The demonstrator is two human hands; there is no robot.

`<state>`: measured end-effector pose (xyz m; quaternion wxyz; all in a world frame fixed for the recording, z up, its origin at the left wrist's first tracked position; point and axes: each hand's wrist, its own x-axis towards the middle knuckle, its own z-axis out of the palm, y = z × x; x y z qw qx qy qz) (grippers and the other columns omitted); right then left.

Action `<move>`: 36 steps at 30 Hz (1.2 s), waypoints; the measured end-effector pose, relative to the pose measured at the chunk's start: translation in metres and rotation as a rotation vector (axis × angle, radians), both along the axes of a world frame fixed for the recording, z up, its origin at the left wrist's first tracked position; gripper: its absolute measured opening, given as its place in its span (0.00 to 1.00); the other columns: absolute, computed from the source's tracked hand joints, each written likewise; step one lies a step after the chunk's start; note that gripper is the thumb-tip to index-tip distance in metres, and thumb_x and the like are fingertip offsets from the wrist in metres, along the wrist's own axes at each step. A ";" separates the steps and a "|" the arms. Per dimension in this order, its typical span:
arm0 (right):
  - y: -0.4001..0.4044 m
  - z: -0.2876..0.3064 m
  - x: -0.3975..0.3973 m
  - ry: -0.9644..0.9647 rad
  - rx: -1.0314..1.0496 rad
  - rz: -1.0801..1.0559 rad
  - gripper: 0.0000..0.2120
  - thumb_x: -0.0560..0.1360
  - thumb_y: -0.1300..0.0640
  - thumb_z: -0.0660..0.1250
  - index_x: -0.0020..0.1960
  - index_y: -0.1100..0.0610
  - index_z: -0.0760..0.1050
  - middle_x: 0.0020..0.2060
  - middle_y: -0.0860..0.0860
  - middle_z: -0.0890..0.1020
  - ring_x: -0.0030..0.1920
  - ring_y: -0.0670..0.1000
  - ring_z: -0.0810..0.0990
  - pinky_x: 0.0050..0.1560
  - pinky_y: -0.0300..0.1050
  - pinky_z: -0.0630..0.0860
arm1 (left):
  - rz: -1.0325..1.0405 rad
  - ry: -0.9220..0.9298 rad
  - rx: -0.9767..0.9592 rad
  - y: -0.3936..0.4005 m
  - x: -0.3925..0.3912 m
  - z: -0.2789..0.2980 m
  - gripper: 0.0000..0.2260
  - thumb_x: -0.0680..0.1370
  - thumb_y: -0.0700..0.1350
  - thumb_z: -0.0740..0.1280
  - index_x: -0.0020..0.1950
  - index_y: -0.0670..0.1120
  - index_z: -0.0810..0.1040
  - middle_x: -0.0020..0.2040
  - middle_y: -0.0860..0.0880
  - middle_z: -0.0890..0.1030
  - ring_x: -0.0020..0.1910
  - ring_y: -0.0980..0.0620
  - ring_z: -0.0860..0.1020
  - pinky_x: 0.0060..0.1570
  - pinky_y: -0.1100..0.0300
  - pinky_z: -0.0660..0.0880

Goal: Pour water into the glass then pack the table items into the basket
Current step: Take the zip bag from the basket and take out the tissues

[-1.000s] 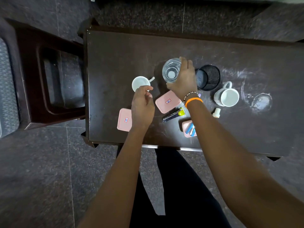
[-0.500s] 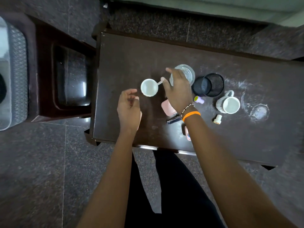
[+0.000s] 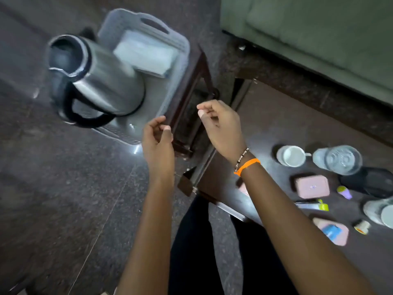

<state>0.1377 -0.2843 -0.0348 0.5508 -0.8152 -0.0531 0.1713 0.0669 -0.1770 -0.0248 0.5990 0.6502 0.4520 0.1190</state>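
A grey plastic basket (image 3: 179, 60) sits on a dark stool at the upper left. Inside it stand a steel kettle (image 3: 95, 79) with a black handle and a folded white cloth (image 3: 146, 53). My left hand (image 3: 158, 139) hovers by the basket's near corner, fingers curled and apart, holding nothing. My right hand (image 3: 221, 126) hangs just right of it over the stool, also empty. On the dark table at the right stand the glass of water (image 3: 338, 159), a small white cup (image 3: 291, 156), a pink box (image 3: 311, 186) and a black mesh holder (image 3: 370, 180).
A purple cap (image 3: 344, 192), a pen with a yellow end (image 3: 312, 206), a pink tray with blue pieces (image 3: 331, 231), a small white stopper (image 3: 362, 227) and a white mug (image 3: 380, 211) lie on the table. A green sofa (image 3: 319, 28) stands behind. Dark stone floor lies at the left.
The view has swung left to the basket and kettle. My right hand let go of the glass, and both hands moved from the table toward the basket.
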 end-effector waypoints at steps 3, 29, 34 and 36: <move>0.060 -0.001 0.016 0.038 0.048 0.008 0.08 0.73 0.65 0.65 0.51 0.63 0.78 0.47 0.56 0.79 0.44 0.51 0.79 0.43 0.24 0.71 | 0.003 0.066 -0.056 0.044 0.006 -0.005 0.10 0.77 0.38 0.62 0.49 0.53 0.75 0.41 0.56 0.73 0.38 0.56 0.73 0.43 0.61 0.73; 0.162 -0.062 0.114 -0.178 -0.391 0.030 0.09 0.72 0.63 0.65 0.51 0.61 0.81 0.50 0.58 0.83 0.53 0.55 0.80 0.58 0.40 0.71 | -0.294 0.269 -0.335 0.133 0.041 -0.029 0.06 0.79 0.42 0.61 0.53 0.49 0.76 0.45 0.57 0.75 0.39 0.59 0.74 0.47 0.65 0.72; 0.120 -0.017 0.075 0.107 0.088 -0.259 0.06 0.69 0.66 0.69 0.43 0.57 0.80 0.41 0.50 0.81 0.44 0.45 0.78 0.52 0.44 0.73 | -0.259 0.154 -0.224 0.109 0.049 -0.007 0.05 0.78 0.45 0.64 0.53 0.47 0.77 0.47 0.53 0.77 0.45 0.56 0.76 0.52 0.62 0.74; 0.097 -0.004 0.051 0.153 0.166 -0.250 0.10 0.68 0.67 0.69 0.46 0.56 0.75 0.43 0.48 0.78 0.47 0.46 0.75 0.52 0.46 0.72 | -0.270 0.089 -0.172 0.094 0.052 0.003 0.07 0.78 0.46 0.65 0.54 0.46 0.77 0.48 0.52 0.78 0.48 0.54 0.76 0.52 0.60 0.75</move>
